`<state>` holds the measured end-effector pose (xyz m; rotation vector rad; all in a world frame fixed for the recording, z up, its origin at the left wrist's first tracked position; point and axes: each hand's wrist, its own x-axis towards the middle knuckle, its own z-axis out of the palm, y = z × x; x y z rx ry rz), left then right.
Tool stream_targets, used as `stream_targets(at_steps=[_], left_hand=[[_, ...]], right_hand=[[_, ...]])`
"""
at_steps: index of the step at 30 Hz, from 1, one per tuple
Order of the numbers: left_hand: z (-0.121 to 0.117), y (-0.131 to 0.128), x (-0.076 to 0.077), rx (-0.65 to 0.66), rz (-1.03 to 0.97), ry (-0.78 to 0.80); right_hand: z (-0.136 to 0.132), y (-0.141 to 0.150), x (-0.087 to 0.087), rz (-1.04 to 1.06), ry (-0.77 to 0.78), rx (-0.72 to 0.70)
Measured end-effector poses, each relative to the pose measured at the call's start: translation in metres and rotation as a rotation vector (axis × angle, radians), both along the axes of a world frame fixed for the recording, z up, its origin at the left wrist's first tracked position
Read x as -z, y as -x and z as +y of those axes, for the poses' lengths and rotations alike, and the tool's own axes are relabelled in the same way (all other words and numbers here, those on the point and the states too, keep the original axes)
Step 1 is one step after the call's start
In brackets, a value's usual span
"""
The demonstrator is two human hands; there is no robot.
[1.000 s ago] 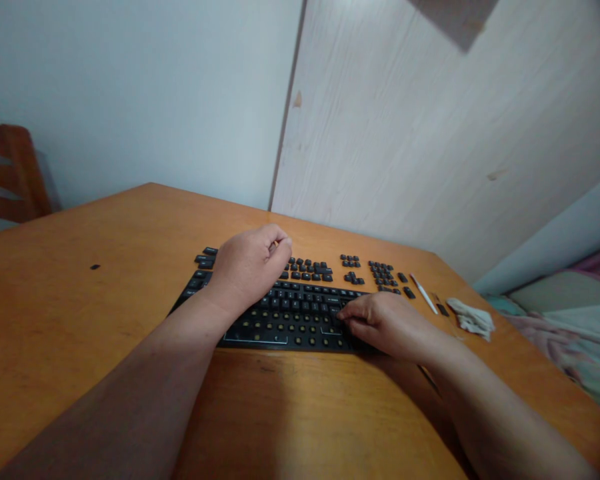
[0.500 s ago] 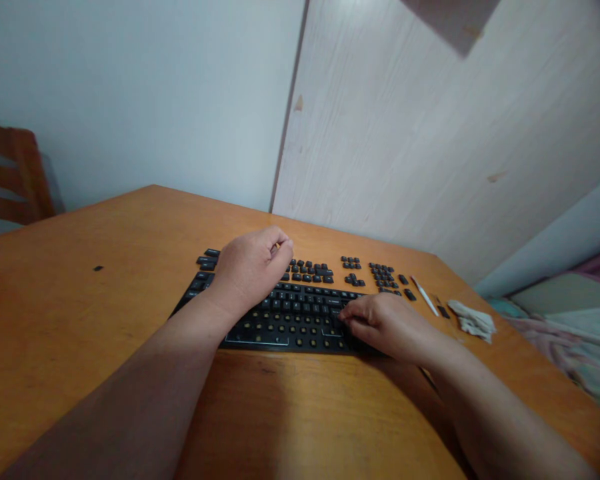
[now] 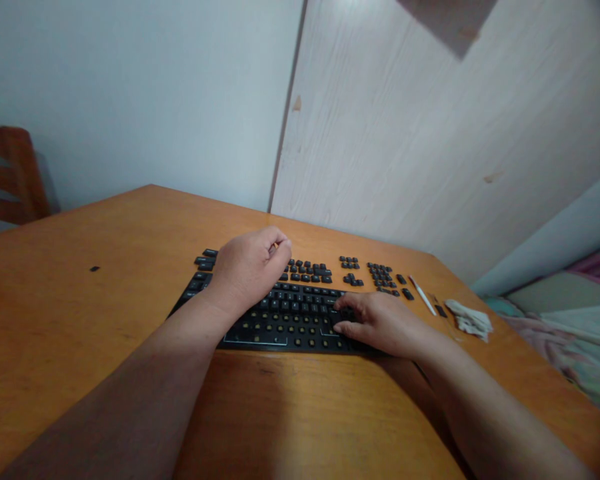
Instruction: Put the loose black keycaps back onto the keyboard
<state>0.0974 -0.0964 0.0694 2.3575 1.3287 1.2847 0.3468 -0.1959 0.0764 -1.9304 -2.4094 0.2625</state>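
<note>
A black keyboard [image 3: 291,320] lies across the table; keycaps fill its upper rows, while its lower rows show bare yellowish key posts. Over its left part my left hand [image 3: 253,267] is curled closed, knuckles up, beyond the top edge; whatever its fingers hold is hidden. My right hand [image 3: 385,321] rests at the keyboard's right part, thumb and forefinger spread apart above the keys with nothing visible between them. Loose keycaps [image 3: 307,271] stand in rows behind the keyboard, partly covered by my left hand. More keycaps [image 3: 380,275] form a block farther right.
A white pen-like stick [image 3: 423,295], a small dark tool [image 3: 440,309] and a crumpled white cloth [image 3: 470,319] lie on the right of the wooden table [image 3: 330,407]. One dark keycap-like piece [image 3: 95,269] sits far left. A wooden chair [image 3: 23,173] stands beyond the left edge.
My right thumb and forefinger, pressed together before, have come apart over the keyboard's right part. My left hand has kept its place and closed shape.
</note>
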Motion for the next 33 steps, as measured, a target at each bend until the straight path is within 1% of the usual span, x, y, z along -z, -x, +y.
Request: stream_targets(at_steps=[8,12,18,33], left_hand=[[-0.001,0.0,-0.001,0.002,0.008,0.003],[0.0,0.0,-0.001,0.003,0.003,0.005],[-0.001,0.0,-0.001,0.01,0.003,0.004],[0.0,0.0,-0.001,-0.004,-0.012,0.005]], right_hand=[[0.005,0.0,0.008,0.111,0.071,0.029],[0.007,-0.001,0.011,0.129,0.074,0.045],[0.006,-0.003,0.011,0.102,0.065,0.008],[0.006,-0.003,0.008,0.08,0.068,-0.031]])
